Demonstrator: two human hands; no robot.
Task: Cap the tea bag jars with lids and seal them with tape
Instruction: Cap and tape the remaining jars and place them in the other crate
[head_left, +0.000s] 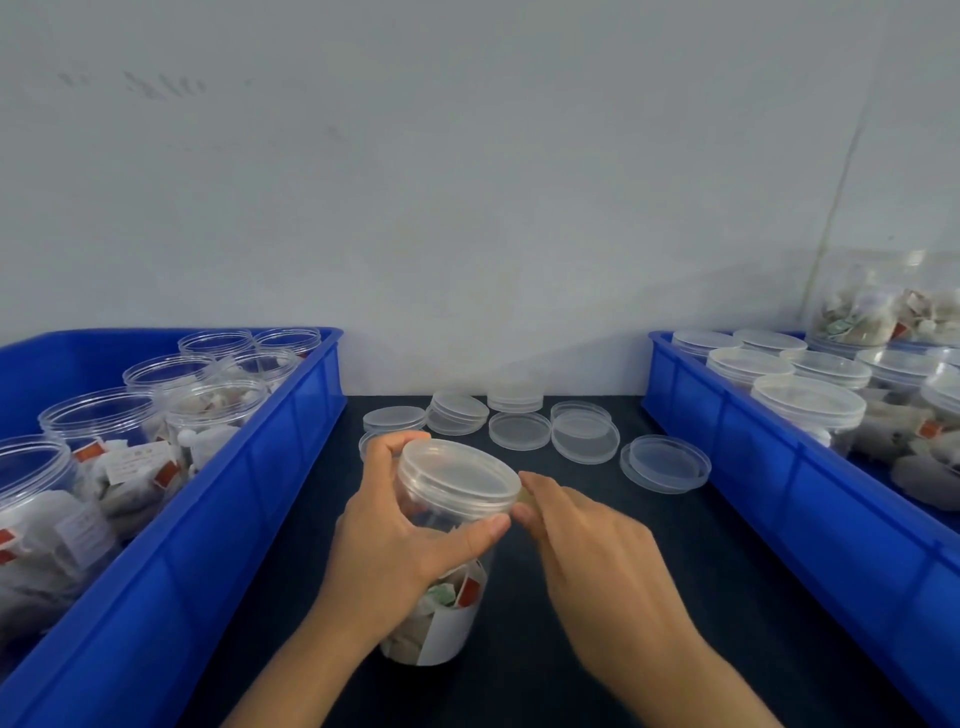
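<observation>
Head view: jar (441, 597) at 6 o'clock on the counter (649, 597), lid (457, 475) seated. Left hand (395, 540) grips it; right hand (587, 540) pinches tape (525, 500) at the rim. Left crate (218, 519) jars await lids; right crate (779, 467) jars are capped.
</observation>
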